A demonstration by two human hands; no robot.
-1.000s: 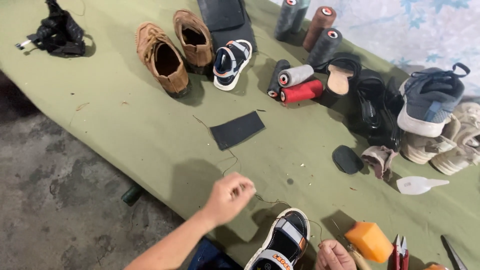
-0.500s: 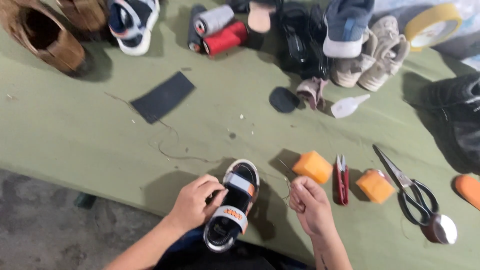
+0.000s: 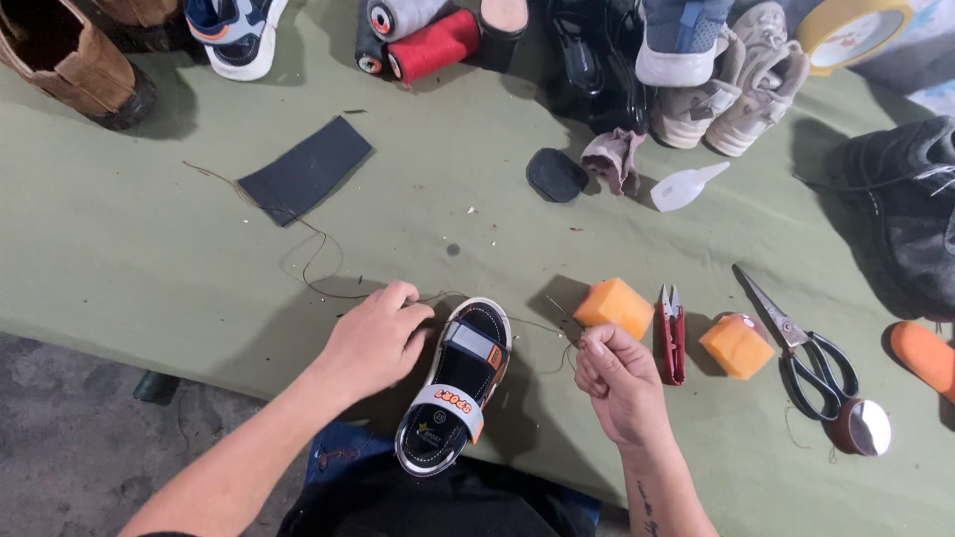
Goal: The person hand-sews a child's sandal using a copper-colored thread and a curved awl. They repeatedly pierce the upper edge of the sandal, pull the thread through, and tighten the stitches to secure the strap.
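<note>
A small black sandal (image 3: 458, 383) with white and orange straps lies at the near edge of the green table (image 3: 149, 259), toe pointing away from me. My left hand (image 3: 373, 338) rests against its left side and pinches a thin thread (image 3: 308, 261) that trails off across the cloth toward a black rubber patch (image 3: 304, 169). My right hand (image 3: 619, 383) is closed to the right of the sandal, pinching a thin needle or thread end beside an orange block (image 3: 616, 304).
Red thread snips (image 3: 672, 331), a second orange block (image 3: 736, 345) and scissors (image 3: 806, 348) lie to the right. Thread spools (image 3: 430, 45), a white scoop (image 3: 686, 185), a tape roll (image 3: 846, 25), a black shoe (image 3: 900, 214) and several other shoes (image 3: 706, 94) line the far side.
The view has dropped toward the near table edge. The sandal now lies on the table between my hands, and my right hand has come up beside it holding the thread end.
</note>
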